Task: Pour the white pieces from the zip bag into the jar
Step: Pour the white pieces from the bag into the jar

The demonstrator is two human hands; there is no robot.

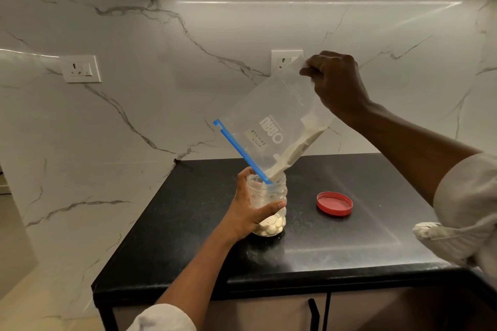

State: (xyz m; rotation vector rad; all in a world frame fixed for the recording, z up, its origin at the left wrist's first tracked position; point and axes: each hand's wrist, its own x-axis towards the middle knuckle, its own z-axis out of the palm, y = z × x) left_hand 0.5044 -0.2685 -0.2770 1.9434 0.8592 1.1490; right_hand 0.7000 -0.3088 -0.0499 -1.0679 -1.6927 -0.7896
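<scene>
**Both hands busy: left steadies jar, right tips bag**

Left hand (248, 205) wraps the clear jar (269, 204), thumb across the front, fingers round the far side, jar upright on the black countertop (349, 244). Right hand (336, 83) is raised well above and to the right, pinching the bottom corner of the zip bag (271, 126) with curled fingers. Bag hangs tilted, mouth down; its blue zip strip (239, 150) runs diagonally down to the jar's mouth, lower end inside the rim, just beside the left fingertips. White pieces (298, 148) gather along the bag's lower right edge, funnelling toward the jar opening. More white pieces sit in the jar bottom, below the left thumb. Handwritten label on the bag, upside down, seems to read "milk powder". Red lid (334, 203) lies flat on the counter right of the jar, apart from both hands. Wall sockets on the marble backsplash (161, 88).
</scene>
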